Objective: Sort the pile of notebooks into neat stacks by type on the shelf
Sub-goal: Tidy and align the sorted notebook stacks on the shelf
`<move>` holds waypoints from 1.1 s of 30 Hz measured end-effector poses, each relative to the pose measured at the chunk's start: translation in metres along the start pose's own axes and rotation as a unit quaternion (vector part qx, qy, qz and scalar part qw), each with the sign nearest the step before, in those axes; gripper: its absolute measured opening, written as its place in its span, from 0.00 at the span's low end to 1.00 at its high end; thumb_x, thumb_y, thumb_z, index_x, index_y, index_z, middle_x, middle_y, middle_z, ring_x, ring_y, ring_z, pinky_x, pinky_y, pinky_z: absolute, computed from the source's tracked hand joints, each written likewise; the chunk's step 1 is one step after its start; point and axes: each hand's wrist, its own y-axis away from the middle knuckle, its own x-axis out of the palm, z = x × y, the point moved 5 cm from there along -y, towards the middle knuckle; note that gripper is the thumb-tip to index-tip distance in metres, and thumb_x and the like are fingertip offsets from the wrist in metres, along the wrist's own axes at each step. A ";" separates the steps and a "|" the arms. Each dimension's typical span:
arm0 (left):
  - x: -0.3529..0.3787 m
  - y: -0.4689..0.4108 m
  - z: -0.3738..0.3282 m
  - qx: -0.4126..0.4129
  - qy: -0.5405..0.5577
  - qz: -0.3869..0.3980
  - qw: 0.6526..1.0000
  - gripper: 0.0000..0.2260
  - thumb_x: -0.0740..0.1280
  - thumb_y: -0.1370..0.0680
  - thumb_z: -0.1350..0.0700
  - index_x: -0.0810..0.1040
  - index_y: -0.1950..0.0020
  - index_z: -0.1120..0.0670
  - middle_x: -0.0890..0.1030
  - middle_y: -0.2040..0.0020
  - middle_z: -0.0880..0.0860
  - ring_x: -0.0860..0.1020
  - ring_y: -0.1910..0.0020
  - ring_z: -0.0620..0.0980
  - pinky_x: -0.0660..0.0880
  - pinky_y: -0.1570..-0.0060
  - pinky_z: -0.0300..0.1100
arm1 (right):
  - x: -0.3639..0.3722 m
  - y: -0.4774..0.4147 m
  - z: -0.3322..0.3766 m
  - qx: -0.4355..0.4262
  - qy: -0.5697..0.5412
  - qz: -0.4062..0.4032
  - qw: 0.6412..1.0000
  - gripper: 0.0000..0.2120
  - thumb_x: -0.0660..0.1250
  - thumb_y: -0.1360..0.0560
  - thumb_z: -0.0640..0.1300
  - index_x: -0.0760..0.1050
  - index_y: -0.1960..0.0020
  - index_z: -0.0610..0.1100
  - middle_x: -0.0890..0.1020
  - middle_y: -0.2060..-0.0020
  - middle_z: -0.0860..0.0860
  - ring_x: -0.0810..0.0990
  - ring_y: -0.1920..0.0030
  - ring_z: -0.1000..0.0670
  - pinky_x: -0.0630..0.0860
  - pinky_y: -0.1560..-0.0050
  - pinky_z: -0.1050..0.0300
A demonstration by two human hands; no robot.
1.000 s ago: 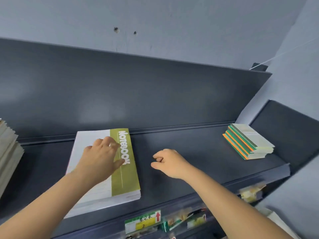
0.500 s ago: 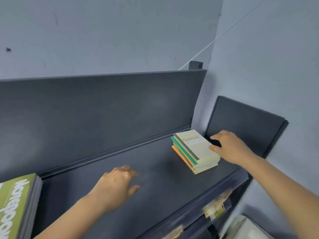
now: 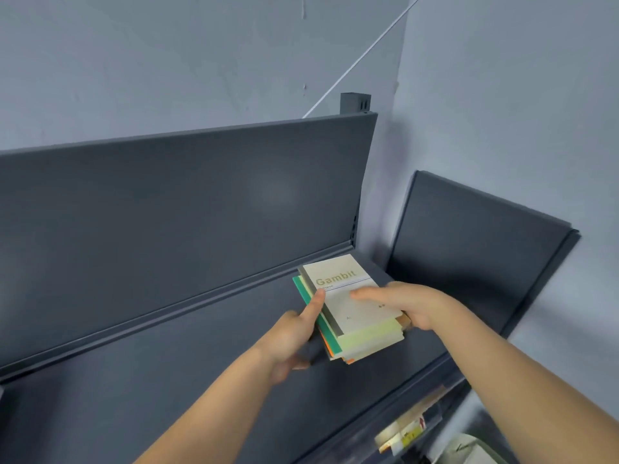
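Observation:
A small stack of "Gambit" notebooks (image 3: pixel 348 306), cream covers with green and orange spines, sits at the right end of the dark shelf (image 3: pixel 167 380). My left hand (image 3: pixel 294 333) grips the stack's left edge, thumb up along the spines. My right hand (image 3: pixel 402 304) holds the right side, fingers flat across the top cover. The stack's lower books are slightly askew. Whether the stack rests on the shelf or is lifted, I cannot tell.
The shelf's dark back panel (image 3: pixel 201 202) rises behind, and a side panel (image 3: pixel 469 249) closes the right end. Price labels (image 3: pixel 405 433) hang on the front rail at lower right. Grey walls meet in a corner above.
My view swung right, away from the large green notebook. My left hand came across to the small stack, and both hands now clasp it from either side.

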 end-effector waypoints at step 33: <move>-0.097 0.021 0.024 0.015 0.112 0.064 0.992 0.12 0.64 0.21 0.56 0.75 0.38 0.53 0.86 0.48 0.53 0.85 0.52 0.52 0.81 0.53 0.48 | 0.095 0.020 0.035 -0.015 -0.211 0.010 0.977 0.29 0.80 0.39 0.50 0.78 0.42 0.40 0.86 0.52 0.45 0.84 0.50 0.43 0.78 0.44 0.42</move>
